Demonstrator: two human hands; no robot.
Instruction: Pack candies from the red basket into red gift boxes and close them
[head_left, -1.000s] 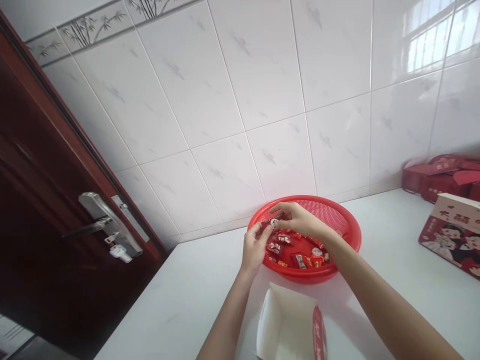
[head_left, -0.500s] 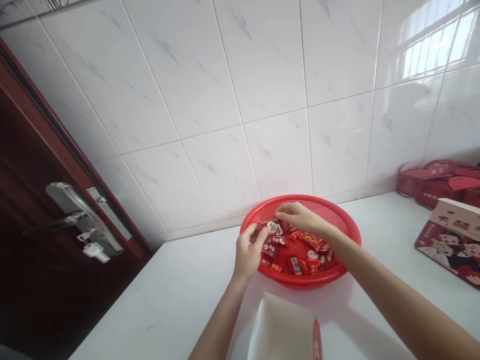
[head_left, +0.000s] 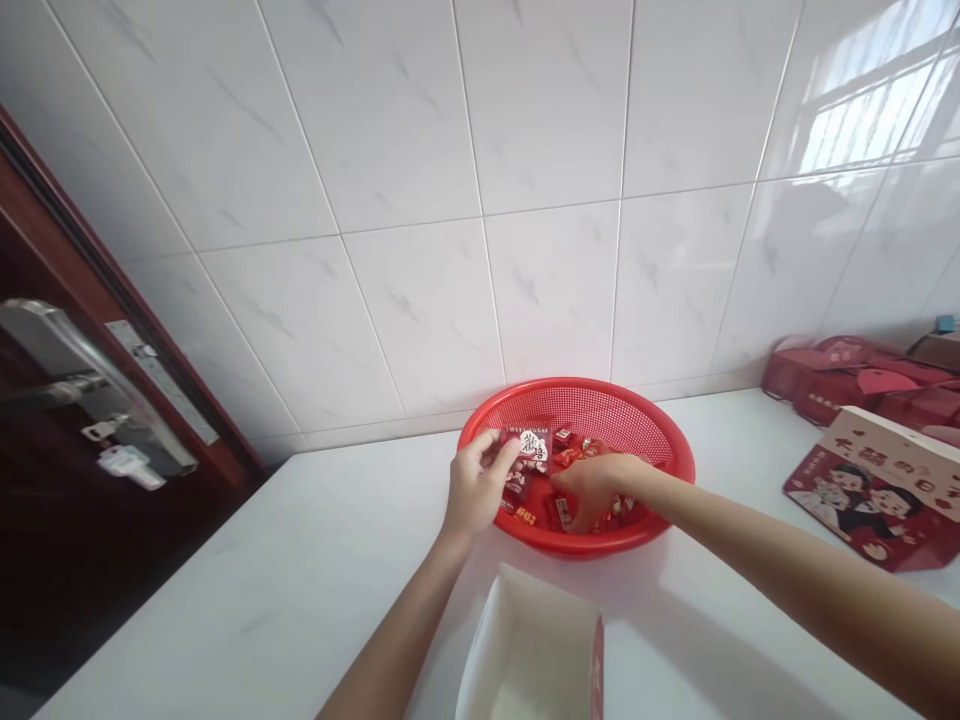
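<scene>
A red plastic basket [head_left: 577, 545] with a perforated rim stands by the wall, holding several small red-wrapped sweets [head_left: 570, 455]. My left hand [head_left: 478, 477] is at its left side, thumb and fingers closed on a dark red packet [head_left: 535, 449] with white lettering. My right hand [head_left: 592, 488] reaches down among the sweets, its fingers bent; whether it grips one is hidden. In front of the basket, an open white-lined box [head_left: 536, 650] stands on the white table.
A red printed box [head_left: 874, 500] lies at the right, with several dark red boxes [head_left: 840, 375] behind it. The tiled wall [head_left: 555, 290] rises behind the table. At the left is a dark door [head_left: 45, 520] with keys in its lock.
My right hand has moved away from the packet, down into the basket's sweets. My left hand still holds the packet. The view has shifted slightly.
</scene>
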